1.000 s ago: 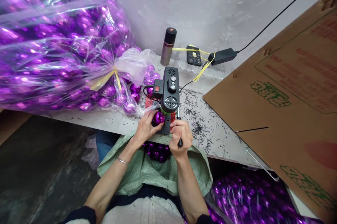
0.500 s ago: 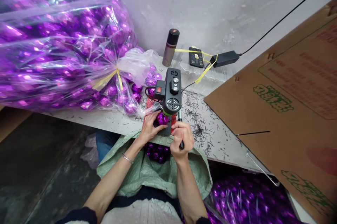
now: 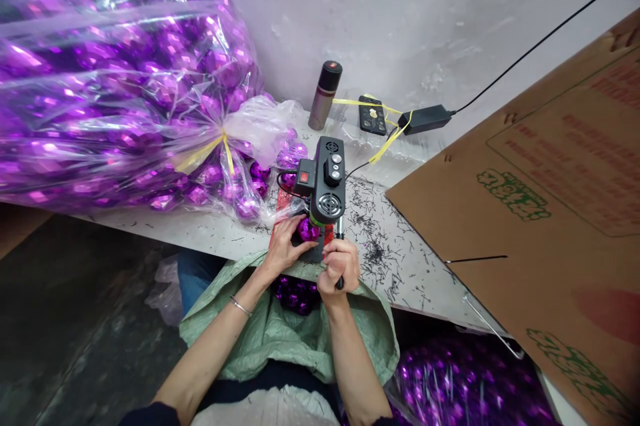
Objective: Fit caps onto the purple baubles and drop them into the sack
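A small black machine (image 3: 326,178) with a red switch stands near the front edge of the white table (image 3: 200,229). My left hand (image 3: 283,247) pinches a shiny purple ball (image 3: 307,229) held under the machine's head. My right hand (image 3: 335,269) is closed in a fist round the machine's black lever (image 3: 339,259), which points down toward me. A green woven sack (image 3: 280,326) lies open on my lap with more purple balls (image 3: 296,293) inside.
A huge clear bag of purple balls (image 3: 110,79) fills the table's left. A dark bottle (image 3: 324,86), a phone (image 3: 372,115) and a power adapter (image 3: 424,119) sit by the wall. Cardboard sheets (image 3: 540,213) lean at right. Black shavings (image 3: 373,226) litter the table. Another bag of balls (image 3: 465,386) lies below right.
Both hands keep their grips; the right fist on the lever has shifted slightly lower and closer to the machine's base. The view has drifted a little.
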Available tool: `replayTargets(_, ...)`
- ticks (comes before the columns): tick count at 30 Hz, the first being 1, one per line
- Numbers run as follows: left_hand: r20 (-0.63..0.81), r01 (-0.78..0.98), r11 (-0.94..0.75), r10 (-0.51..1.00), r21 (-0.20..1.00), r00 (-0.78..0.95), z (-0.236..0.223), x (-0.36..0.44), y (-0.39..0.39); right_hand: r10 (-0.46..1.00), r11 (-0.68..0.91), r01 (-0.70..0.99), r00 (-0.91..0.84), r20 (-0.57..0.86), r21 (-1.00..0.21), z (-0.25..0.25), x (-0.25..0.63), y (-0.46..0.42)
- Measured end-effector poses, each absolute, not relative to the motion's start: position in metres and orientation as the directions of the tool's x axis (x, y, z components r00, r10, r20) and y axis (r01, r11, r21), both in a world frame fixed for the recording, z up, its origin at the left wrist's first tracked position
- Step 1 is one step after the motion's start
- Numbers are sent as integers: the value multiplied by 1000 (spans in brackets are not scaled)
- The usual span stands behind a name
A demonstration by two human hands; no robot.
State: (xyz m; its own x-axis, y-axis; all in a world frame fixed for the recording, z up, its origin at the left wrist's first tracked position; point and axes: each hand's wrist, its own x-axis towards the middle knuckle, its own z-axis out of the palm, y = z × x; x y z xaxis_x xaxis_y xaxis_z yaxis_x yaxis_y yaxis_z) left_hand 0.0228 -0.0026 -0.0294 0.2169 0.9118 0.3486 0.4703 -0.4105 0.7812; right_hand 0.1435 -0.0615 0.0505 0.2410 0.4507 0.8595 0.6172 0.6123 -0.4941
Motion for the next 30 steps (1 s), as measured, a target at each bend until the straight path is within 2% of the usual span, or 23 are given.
replayTargets(5,414,482,-462,886,744,210,-34,23,-2,437,607,625,254,863,-491,46,143,-61)
replayTargets(18,431,449,-486,874,750,225,-36,22,2,474,623,587,242,847,-517,36,143,-59)
replayTargets(24,439,446,-504,864,740,247,-33,20,5,431,663,610,163,887,-434,38,144,-58)
replayTargets(30,421,447,-489,873,749,249,-33,19,8,500,588,564,310,809,-580,86,138,-60)
